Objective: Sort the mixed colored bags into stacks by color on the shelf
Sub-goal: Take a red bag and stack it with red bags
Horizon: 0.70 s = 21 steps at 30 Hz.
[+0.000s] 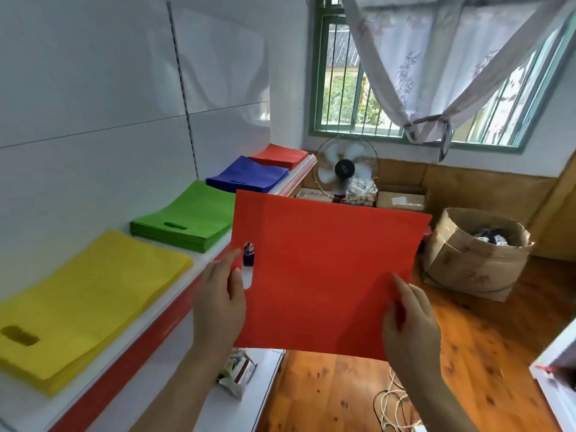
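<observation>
- Now both hands, left hand and right hand, pinch the red bag flat by its side edges.
- Probably it is bound for the red stack at twelve o'clock on the shelf.

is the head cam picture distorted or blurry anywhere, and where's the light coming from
Head view: wide-angle bending curves the shelf edge and the window frame; daylight enters through that window; soft glare on the white back panel; the yellow stack near the corner looks smeared, while the red bag stays fairly sharp.
</observation>
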Motion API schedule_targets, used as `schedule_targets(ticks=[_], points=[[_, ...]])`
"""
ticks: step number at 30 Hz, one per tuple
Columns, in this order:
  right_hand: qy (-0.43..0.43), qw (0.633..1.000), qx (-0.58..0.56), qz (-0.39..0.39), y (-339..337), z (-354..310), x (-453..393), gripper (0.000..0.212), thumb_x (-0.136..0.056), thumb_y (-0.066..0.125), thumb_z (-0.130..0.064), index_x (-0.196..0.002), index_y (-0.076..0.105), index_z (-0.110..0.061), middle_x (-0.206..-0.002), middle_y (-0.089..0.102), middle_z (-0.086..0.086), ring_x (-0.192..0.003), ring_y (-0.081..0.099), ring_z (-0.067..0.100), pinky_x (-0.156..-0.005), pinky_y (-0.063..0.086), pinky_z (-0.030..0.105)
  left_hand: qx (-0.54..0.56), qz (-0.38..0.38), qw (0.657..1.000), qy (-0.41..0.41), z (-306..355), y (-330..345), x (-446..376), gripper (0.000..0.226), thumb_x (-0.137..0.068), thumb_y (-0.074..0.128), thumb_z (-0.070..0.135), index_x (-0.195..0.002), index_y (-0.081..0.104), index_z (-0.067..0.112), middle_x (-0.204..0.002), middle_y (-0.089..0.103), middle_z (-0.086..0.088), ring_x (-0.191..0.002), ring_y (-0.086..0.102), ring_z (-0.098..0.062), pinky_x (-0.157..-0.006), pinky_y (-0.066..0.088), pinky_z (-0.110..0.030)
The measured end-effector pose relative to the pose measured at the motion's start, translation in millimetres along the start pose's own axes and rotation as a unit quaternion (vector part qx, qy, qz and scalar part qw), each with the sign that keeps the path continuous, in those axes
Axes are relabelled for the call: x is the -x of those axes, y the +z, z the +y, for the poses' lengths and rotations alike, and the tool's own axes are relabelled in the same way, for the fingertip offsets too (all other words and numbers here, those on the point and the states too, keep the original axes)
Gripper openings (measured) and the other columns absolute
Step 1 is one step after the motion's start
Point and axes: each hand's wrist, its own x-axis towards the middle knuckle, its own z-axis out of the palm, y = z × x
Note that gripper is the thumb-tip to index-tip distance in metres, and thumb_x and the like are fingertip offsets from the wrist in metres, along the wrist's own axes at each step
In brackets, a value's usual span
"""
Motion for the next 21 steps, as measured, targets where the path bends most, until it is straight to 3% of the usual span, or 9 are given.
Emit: schedule_targets(ticks=[3, 6, 13, 18, 21], points=[[0.010, 1.000, 0.012, 0.011, 20, 17, -44, 0.059, -0.092, 0.063, 0.010, -0.147, 0.060, -0.013, -0.134, 0.061, -0.001, -0.109, 0.052, 0.002, -0.091, 0.036, 0.009, 0.024, -0.018, 0.999, -0.015, -8, 43, -42, 0.038, -0.109, 0.048, 0.018, -0.145, 0.060, 0.023, -0.124, 0.063, 0.007, -0.113, 0.059, -0.002, -0.090, 0.047, -0.014], [0.018, 0.999, 0.028, 0.026, 39, 31, -88, 0.060, -0.093, 0.062, 0.009, -0.148, 0.058, -0.014, -0.135, 0.060, -0.002, -0.111, 0.052, 0.002, -0.091, 0.038, 0.016, 0.041, -0.023, 0.999, -0.018, -14, 83, -87, 0.039, -0.109, 0.050, 0.016, -0.145, 0.059, 0.026, -0.118, 0.061, 0.008, -0.106, 0.057, 0.005, -0.080, 0.044, -0.004], [0.053, 0.997, 0.036, 0.041, 76, 77, -167, 0.059, -0.094, 0.061, 0.007, -0.149, 0.058, -0.016, -0.137, 0.059, -0.003, -0.113, 0.057, 0.010, -0.096, 0.045, 0.028, 0.047, -0.048, 0.998, -0.008, -28, 177, -173, 0.038, -0.107, 0.055, 0.014, -0.144, 0.060, 0.022, -0.121, 0.063, 0.005, -0.103, 0.058, -0.002, -0.083, 0.041, -0.005], [0.076, 0.995, 0.038, 0.046, 109, 136, -232, 0.062, -0.093, 0.060, 0.006, -0.150, 0.057, -0.020, -0.137, 0.059, -0.005, -0.113, 0.059, 0.014, -0.093, 0.049, 0.034, 0.045, -0.062, 0.997, -0.001, -41, 263, -227, 0.039, -0.106, 0.055, 0.014, -0.144, 0.060, 0.023, -0.128, 0.062, 0.007, -0.108, 0.051, 0.016, -0.086, 0.037, 0.000], [0.070, 0.996, 0.035, 0.044, 131, 174, -281, 0.062, -0.092, 0.060, 0.008, -0.149, 0.058, -0.018, -0.137, 0.060, -0.004, -0.116, 0.061, 0.017, -0.094, 0.048, 0.033, 0.034, -0.069, 0.997, 0.001, -46, 320, -262, 0.040, -0.108, 0.054, 0.020, -0.147, 0.056, 0.029, -0.129, 0.062, 0.009, -0.111, 0.054, 0.008, -0.089, 0.039, -0.006]])
